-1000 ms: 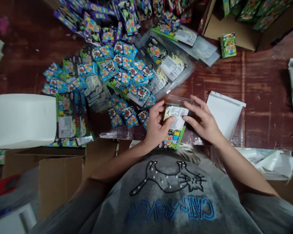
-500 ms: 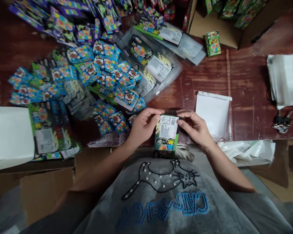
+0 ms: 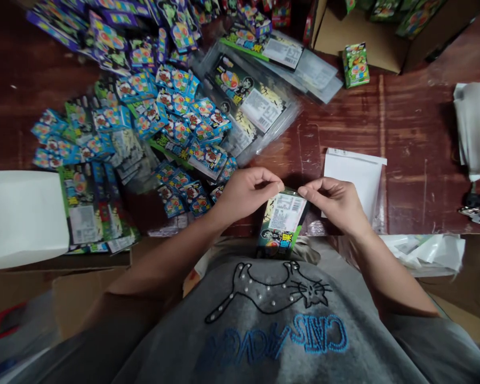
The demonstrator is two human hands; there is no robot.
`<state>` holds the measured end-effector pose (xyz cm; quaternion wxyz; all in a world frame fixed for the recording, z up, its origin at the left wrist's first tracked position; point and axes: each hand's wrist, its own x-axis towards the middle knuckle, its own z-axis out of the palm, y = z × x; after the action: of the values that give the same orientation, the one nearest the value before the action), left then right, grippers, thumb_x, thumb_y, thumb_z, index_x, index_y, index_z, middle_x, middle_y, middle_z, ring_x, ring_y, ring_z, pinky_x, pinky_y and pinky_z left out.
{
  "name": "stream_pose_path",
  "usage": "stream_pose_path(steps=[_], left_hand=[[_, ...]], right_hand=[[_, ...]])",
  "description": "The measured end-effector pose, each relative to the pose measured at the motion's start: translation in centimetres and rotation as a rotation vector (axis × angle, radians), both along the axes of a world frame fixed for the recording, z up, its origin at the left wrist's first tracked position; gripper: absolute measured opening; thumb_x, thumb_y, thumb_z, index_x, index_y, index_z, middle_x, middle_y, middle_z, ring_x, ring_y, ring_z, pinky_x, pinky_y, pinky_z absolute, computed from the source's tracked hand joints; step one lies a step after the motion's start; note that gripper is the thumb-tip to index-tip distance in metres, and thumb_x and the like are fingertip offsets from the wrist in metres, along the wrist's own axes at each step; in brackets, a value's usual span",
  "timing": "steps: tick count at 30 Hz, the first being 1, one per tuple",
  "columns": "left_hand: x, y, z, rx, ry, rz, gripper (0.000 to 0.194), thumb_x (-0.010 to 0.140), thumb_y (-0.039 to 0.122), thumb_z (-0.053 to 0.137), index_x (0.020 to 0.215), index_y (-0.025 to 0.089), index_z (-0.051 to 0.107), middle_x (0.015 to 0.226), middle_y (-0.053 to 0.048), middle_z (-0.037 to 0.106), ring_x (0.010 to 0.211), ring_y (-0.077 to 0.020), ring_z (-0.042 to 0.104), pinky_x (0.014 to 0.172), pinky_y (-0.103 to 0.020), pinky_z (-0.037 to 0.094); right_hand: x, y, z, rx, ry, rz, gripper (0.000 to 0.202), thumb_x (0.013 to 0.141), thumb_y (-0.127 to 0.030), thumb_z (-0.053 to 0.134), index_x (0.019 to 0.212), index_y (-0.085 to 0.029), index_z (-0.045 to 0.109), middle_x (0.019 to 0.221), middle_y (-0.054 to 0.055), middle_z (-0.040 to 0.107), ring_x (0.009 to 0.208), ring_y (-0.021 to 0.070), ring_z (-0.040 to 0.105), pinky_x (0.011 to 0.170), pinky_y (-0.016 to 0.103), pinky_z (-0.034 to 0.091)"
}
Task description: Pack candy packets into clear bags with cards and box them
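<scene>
A black and green printed plastic pouch (image 3: 284,213) with a white barcode label lies at the table's front edge, its lower end reaching toward my shirt. My left hand (image 3: 250,193) is closed in a pinch at the pouch's top left edge. At the top right corner, my right hand (image 3: 336,201) pinches the same edge between thumb and fingers. Left of my left hand lie several small blue candy boxes (image 3: 195,196). A white paper sheet (image 3: 354,168) lies just beyond my right hand.
More flat pouches (image 3: 260,109) lie ahead, and purple boxes (image 3: 108,40) are piled at the far left. A single green box (image 3: 356,65) stands near an open carton (image 3: 336,32). Stacked white papers (image 3: 478,128) and keys (image 3: 478,205) lie on the right.
Both hands have drawn closer together along the pouch's top edge, their fingertips now pinching it. The pouch has shifted slightly right and tilted. The camera view has shifted a little.
</scene>
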<state>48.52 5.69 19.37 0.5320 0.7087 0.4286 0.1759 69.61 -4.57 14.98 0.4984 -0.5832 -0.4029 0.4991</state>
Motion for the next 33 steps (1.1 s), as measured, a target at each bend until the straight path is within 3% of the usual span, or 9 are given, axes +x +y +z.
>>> stream_pose_path(steps=[4, 8, 15, 23, 27, 30, 33], left_hand=[[-0.1, 0.8, -0.2, -0.011, 0.003, -0.064, 0.023, 0.089, 0.042, 0.08, 0.09, 0.018, 0.083, 0.089, -0.005, 0.084, 0.079, -0.0163, 0.075, 0.075, -0.03, 0.058], [-0.3, 1.2, -0.5, -0.066, -0.019, -0.108, 0.023, 0.087, 0.041, 0.084, 0.094, 0.019, 0.084, 0.1, -0.007, 0.086, 0.089, -0.0182, 0.079, 0.084, -0.031, 0.061], [0.6, 1.2, -0.8, -0.046, -0.036, -0.198, 0.018, 0.09, 0.037, 0.08, 0.096, 0.02, 0.081, 0.097, -0.005, 0.084, 0.089, -0.0167, 0.077, 0.086, -0.031, 0.061], [1.4, 1.3, -0.7, -0.075, -0.077, -0.251, 0.016, 0.092, 0.032, 0.078, 0.1, 0.019, 0.079, 0.098, -0.004, 0.082, 0.088, -0.0149, 0.074, 0.083, -0.028, 0.06], [1.0, 1.6, -1.5, -0.062, -0.11, -0.192, 0.017, 0.09, 0.032, 0.08, 0.099, 0.018, 0.076, 0.099, -0.005, 0.081, 0.089, -0.0148, 0.074, 0.084, -0.027, 0.059], [0.8, 1.5, -2.3, -0.047, -0.156, -0.162, 0.02, 0.092, 0.035, 0.08, 0.1, 0.018, 0.074, 0.098, -0.005, 0.079, 0.09, -0.0148, 0.073, 0.084, -0.027, 0.058], [0.8, 1.1, -2.7, -0.032, -0.168, -0.12, 0.022, 0.096, 0.04, 0.077, 0.102, 0.019, 0.073, 0.1, -0.005, 0.078, 0.092, -0.0158, 0.073, 0.084, -0.028, 0.058]], right_hand=[[0.4, 0.2, -0.8, 0.041, -0.065, -0.007, 0.038, 0.085, -0.06, 0.085, 0.085, -0.022, 0.081, 0.083, 0.003, 0.081, 0.073, 0.0175, 0.069, 0.07, 0.032, 0.057], [1.2, 0.6, -1.6, 0.12, -0.137, 0.023, 0.036, 0.091, -0.059, 0.081, 0.089, -0.023, 0.081, 0.089, 0.003, 0.083, 0.08, 0.019, 0.074, 0.075, 0.033, 0.058], [2.8, 0.0, -0.8, 0.228, -0.135, 0.229, 0.025, 0.095, -0.05, 0.079, 0.094, -0.025, 0.082, 0.094, 0.004, 0.082, 0.085, 0.0186, 0.074, 0.079, 0.034, 0.06], [3.3, -0.4, -1.0, -0.109, 0.221, 0.11, 0.038, 0.081, -0.056, 0.091, 0.089, -0.021, 0.08, 0.084, 0.002, 0.079, 0.072, 0.0138, 0.068, 0.067, 0.028, 0.059], [3.0, -2.0, -1.9, 0.053, 0.201, -0.017, 0.028, 0.082, -0.044, 0.094, 0.096, -0.025, 0.078, 0.105, 0.002, 0.082, 0.091, 0.0152, 0.075, 0.082, 0.028, 0.064], [1.8, -3.4, -2.7, 0.169, 0.087, -0.046, 0.02, 0.085, -0.034, 0.092, 0.097, -0.026, 0.077, 0.104, 0.001, 0.08, 0.094, 0.0138, 0.075, 0.087, 0.026, 0.062], [0.4, -3.8, -3.2, 0.183, 0.059, -0.11, 0.018, 0.089, -0.035, 0.088, 0.099, -0.027, 0.077, 0.101, 0.0, 0.08, 0.089, 0.0133, 0.075, 0.085, 0.027, 0.064]])
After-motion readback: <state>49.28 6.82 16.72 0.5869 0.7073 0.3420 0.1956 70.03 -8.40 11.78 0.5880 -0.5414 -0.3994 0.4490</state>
